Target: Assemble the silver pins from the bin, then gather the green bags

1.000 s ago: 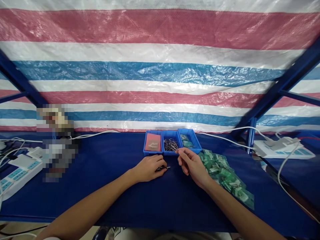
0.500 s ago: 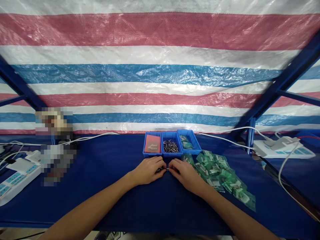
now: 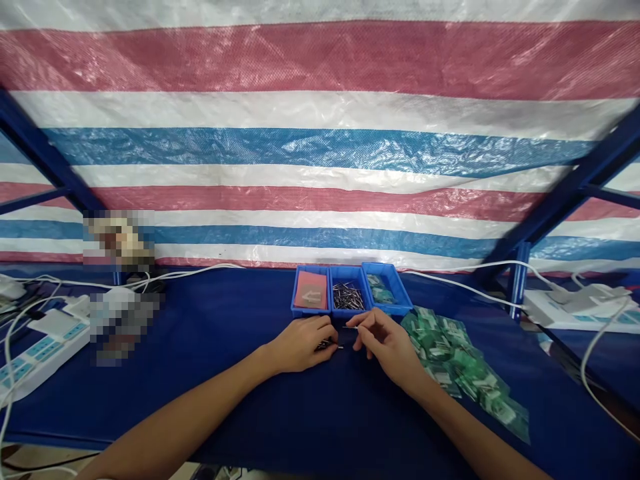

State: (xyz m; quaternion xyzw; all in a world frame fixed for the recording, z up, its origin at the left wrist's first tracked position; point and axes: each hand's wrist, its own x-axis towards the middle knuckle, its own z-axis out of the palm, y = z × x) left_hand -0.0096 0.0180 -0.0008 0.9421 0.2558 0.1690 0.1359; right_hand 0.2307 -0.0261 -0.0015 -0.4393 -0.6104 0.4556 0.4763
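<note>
My left hand (image 3: 305, 343) is closed around several thin dark metal pieces (image 3: 325, 345), and the tip of one sticks out past the fingers. Just right of it, my right hand (image 3: 383, 340) pinches one slim, shiny metal piece (image 3: 350, 327) between thumb and fingers, raised slightly over the table. Behind the hands stands a blue bin (image 3: 349, 313) heaped with similar slender metal pieces (image 3: 347, 297); their exact kind is too small to make out. The two hands are apart.
Left of that bin, another blue bin (image 3: 311, 312) holds pink sheets (image 3: 306, 287); a third bin (image 3: 400, 308) at right holds small bags. Green-tinted plastic packets (image 3: 465, 363) are piled beside my right forearm. Power strips (image 3: 45, 353) and white cables lie at both sides.
My right hand has moved away from my left, rightward and slightly up, with a single metal piece in its fingers. The view has shifted a little left.
</note>
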